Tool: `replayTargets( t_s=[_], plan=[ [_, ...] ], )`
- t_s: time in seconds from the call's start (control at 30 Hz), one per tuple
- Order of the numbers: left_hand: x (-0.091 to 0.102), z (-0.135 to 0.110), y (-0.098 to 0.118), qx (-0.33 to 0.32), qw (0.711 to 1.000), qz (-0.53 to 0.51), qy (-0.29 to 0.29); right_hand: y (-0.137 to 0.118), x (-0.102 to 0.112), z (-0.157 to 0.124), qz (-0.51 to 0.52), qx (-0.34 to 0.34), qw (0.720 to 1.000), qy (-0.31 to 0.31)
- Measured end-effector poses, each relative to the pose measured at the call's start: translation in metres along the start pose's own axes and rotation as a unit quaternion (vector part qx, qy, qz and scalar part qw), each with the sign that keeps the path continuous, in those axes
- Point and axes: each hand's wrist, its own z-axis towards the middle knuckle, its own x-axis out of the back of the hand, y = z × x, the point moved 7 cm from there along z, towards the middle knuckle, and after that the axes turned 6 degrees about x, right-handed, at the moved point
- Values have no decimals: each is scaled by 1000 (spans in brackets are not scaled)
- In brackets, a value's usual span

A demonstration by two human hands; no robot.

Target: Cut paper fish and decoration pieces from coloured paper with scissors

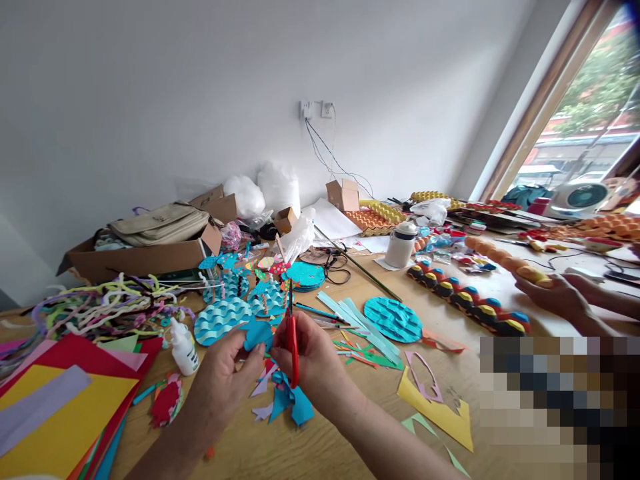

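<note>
My left hand (223,373) pinches a piece of blue paper (257,333) above the wooden table (300,447). My right hand (313,363) is wrapped round red-handled scissors (291,340), whose blades point up beside the blue paper. Blue and pink paper scraps (287,400) lie under my hands. Blue wavy paper discs (223,319) sit just beyond my hands.
A stack of coloured paper sheets (60,407) lies at the left, with a white glue bottle (183,347) and pipe cleaners (100,303) near it. A cardboard box (145,257) stands behind. Another person's hands (555,293) hold an orange paper chain at the right.
</note>
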Motion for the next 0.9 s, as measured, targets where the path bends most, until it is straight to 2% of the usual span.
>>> replayTargets(
  t_s=[0.17,0.3,0.43,0.57,0.63,0.73,0.9],
  plan=[
    [6,-5,6,-76,996,10,49,-3,1,-1,-88,-18,996,4],
    [4,-8,1,-68,997,4,36,-3,2,-2,-135,-30,990,2],
    [0,-10,-10,-56,997,30,37,-2,1,-3,-86,-64,994,7],
    [-1,-13,-17,-80,993,50,75,-2,-1,-5,-9,-93,996,5],
    [-1,-15,-17,-87,991,38,94,-1,-1,-5,16,-95,995,8],
    [-3,-17,-14,-87,992,3,93,3,0,-7,54,-97,994,17],
    [3,-15,-20,-57,991,-20,116,7,7,-9,25,-93,995,27]
  ],
)
